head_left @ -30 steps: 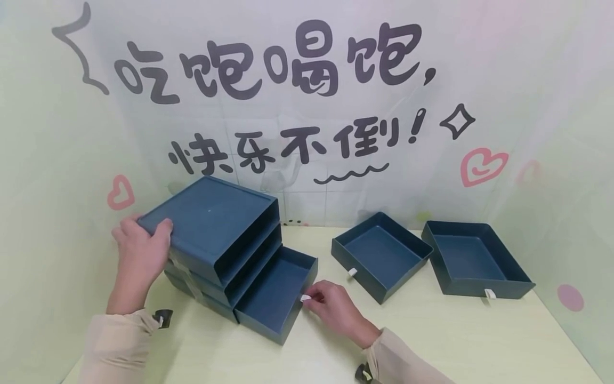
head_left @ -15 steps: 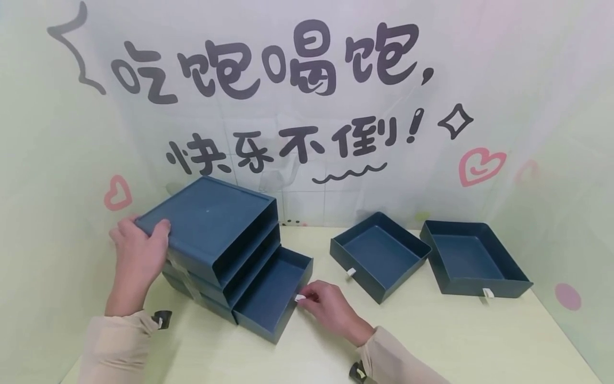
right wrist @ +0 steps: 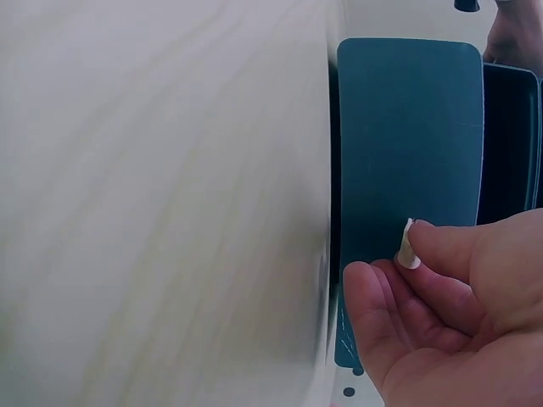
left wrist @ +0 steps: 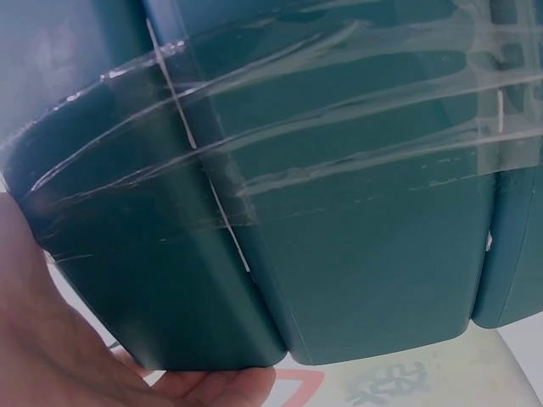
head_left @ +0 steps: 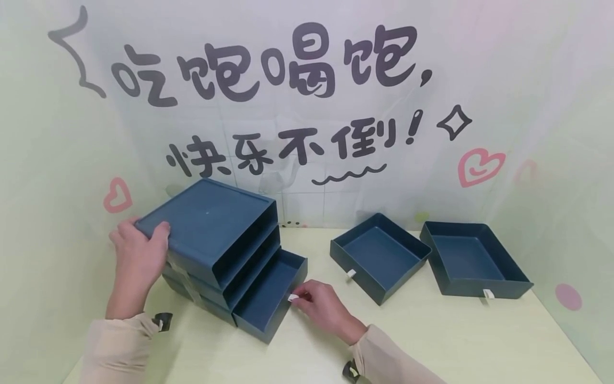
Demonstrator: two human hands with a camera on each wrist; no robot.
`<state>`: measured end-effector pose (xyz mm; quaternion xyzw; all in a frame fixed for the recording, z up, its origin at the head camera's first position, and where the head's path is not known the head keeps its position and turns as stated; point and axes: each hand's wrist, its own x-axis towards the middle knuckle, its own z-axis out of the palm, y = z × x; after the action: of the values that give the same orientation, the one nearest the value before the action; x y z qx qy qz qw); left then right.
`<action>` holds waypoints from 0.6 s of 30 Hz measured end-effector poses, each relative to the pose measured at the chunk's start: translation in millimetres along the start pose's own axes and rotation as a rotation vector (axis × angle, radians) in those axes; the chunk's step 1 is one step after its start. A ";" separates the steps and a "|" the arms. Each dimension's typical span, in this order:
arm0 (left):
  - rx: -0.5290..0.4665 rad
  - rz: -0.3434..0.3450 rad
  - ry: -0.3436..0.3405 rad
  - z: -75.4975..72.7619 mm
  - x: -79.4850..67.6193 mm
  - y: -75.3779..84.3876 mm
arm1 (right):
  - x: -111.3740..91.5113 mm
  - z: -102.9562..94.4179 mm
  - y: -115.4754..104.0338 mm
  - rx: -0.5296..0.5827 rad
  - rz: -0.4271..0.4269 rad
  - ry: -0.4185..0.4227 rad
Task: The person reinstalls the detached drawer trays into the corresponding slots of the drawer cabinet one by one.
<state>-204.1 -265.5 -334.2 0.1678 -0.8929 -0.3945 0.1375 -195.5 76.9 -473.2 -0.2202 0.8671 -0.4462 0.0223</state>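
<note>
A dark blue three-tier drawer unit [head_left: 211, 218] stands on the left of the table, its two upper slots without drawers. My left hand [head_left: 139, 253] grips its top rear corner, thumb on top and fingers over the back edge. In the left wrist view, clear tape [left wrist: 339, 110] runs across the unit's side [left wrist: 382, 271]. From the bottom slot a drawer [head_left: 268, 298] sticks partway out. My right hand [head_left: 328, 309] pinches the white pull tab [right wrist: 409, 248] on this drawer's front [right wrist: 407, 136] between thumb and finger.
Two loose blue drawers, one nearer the middle [head_left: 381, 250] and one farther right [head_left: 472, 258], lie side by side on the pale wooden table [head_left: 431, 341], each with a white tab. Behind them hangs a printed curtain [head_left: 393, 160].
The bottom drawer has slid a little farther into the unit, and my right hand has moved left with its tab. My left hand keeps its hold on the unit.
</note>
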 end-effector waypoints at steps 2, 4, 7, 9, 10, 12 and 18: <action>-0.001 -0.001 0.001 -0.2 0.6 1.0 | 0.8 1.2 -0.2 0.001 0.001 0.002; 0.002 -0.002 0.002 -1.2 0.6 1.0 | 1.7 3.1 -0.3 0.004 -0.002 0.000; 0.013 0.002 0.003 -3.2 0.1 0.0 | 3.6 6.3 -1.4 0.011 0.003 -0.007; 0.021 0.010 0.000 -3.7 0.6 0.2 | 4.8 7.9 -2.0 0.010 0.005 -0.004; 0.023 0.014 -0.002 -3.5 1.1 0.4 | 5.4 8.4 -2.3 0.006 0.004 0.000; 0.026 0.019 -0.006 -2.7 2.1 0.9 | 6.6 8.7 -2.6 0.000 0.005 0.007; 0.024 0.024 -0.014 -0.1 5.6 0.5 | 10.1 8.1 -2.8 -0.013 -0.003 0.009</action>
<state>-209.2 -267.5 -333.1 0.1557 -0.9005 -0.3834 0.1338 -201.6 65.2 -474.3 -0.2198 0.8696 -0.4418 0.0164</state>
